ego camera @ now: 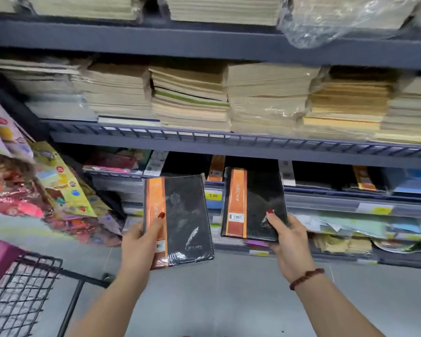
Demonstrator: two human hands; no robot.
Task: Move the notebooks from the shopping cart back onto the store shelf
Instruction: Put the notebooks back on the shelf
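Note:
My left hand (141, 242) grips a black notebook (185, 220) with an orange band, thumb on its cover, held upright in front of the lower shelves. My right hand (287, 237) holds a second black notebook (255, 203) of the same kind by its lower right corner, a little higher and closer to the shelf (326, 190) where similar black notebooks with orange bands lie. The shopping cart (22, 288), black wire with a pink handle, stands at the lower left; its inside is not visible.
Stacks of beige exercise books (192, 98) fill the middle and top shelves. Colourful packets (58, 186) hang at the left. A yellow price tag (213, 195) sits on the shelf edge between the two notebooks. Grey floor lies below.

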